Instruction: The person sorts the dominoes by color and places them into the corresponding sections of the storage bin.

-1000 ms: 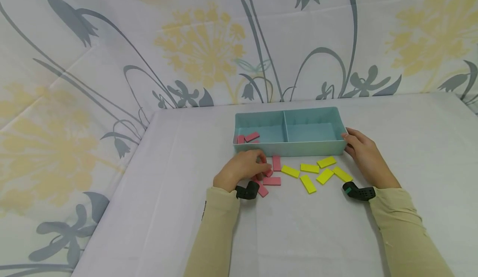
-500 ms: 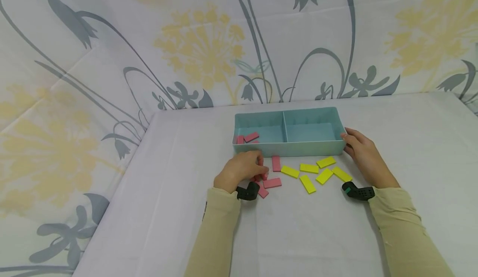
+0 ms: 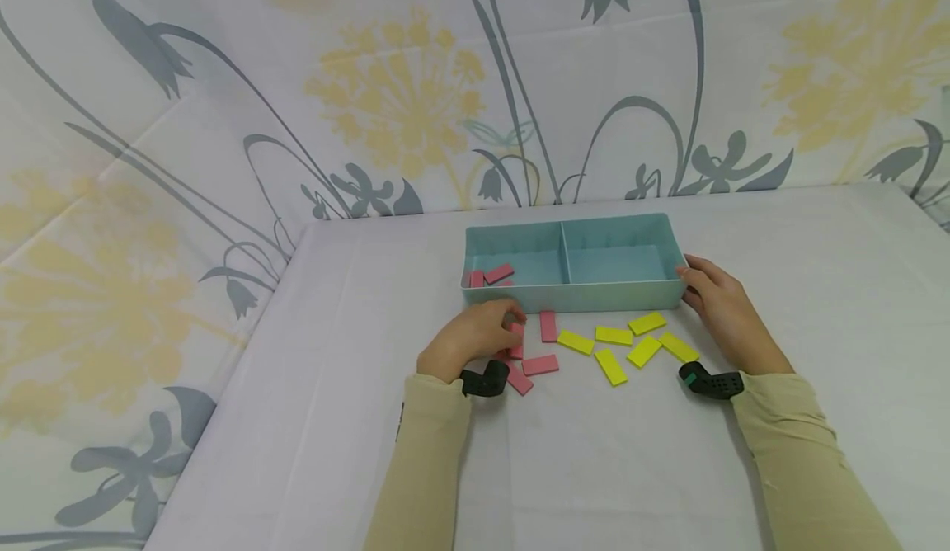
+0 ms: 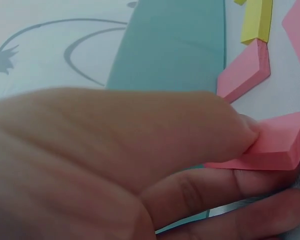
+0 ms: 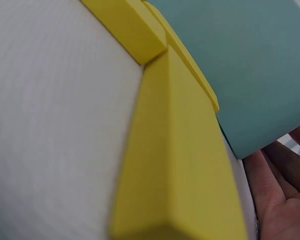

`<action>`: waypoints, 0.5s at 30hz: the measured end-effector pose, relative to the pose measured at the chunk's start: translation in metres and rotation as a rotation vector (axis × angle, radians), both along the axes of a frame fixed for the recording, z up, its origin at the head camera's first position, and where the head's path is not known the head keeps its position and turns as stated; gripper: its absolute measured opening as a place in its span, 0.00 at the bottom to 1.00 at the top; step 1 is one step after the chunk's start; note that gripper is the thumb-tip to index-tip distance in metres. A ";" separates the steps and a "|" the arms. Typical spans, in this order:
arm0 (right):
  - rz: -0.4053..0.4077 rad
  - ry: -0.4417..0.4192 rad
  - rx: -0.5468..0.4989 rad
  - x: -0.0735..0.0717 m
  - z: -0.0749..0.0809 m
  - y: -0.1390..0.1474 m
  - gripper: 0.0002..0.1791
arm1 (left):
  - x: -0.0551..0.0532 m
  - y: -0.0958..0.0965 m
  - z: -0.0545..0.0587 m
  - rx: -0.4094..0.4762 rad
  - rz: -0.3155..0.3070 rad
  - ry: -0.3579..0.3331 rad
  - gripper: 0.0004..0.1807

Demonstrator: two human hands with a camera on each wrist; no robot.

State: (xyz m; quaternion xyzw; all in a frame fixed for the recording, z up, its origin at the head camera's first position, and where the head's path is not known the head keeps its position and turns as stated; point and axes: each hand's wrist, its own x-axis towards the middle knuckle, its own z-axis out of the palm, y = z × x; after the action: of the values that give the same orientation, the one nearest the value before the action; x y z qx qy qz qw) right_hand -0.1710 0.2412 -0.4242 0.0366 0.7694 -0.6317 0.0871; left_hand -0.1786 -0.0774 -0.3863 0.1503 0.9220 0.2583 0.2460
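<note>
My left hand pinches a pink rectangular block between thumb and fingers, just in front of the left part of a blue-green divided box. Other pink blocks lie close by, one lengthwise near the box's front wall and another crosswise. My right hand holds the box's right end, thumb at the rim and fingers along the outer side. In the right wrist view, those fingers are at the box's lower corner.
Several yellow blocks lie flat before the right half of the box. A few pink blocks sit in its left compartment; the right compartment shows a bare floor. A patterned cloth hangs behind the white-covered table.
My left hand has drawn slightly left with the pink block, which has turned and shows more clearly. The crosswise pink block has tilted a little. The right hand stays at the box.
</note>
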 end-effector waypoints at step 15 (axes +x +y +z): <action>0.003 0.004 0.010 -0.002 -0.002 0.001 0.44 | 0.000 -0.003 0.003 0.034 -0.044 0.023 0.16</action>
State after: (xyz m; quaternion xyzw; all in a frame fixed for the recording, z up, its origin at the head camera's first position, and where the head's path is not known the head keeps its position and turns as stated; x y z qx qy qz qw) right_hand -0.1727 0.2420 -0.4259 0.0347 0.7729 -0.6277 0.0861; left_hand -0.1782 -0.0806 -0.3829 0.1775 0.9168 0.2669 0.2384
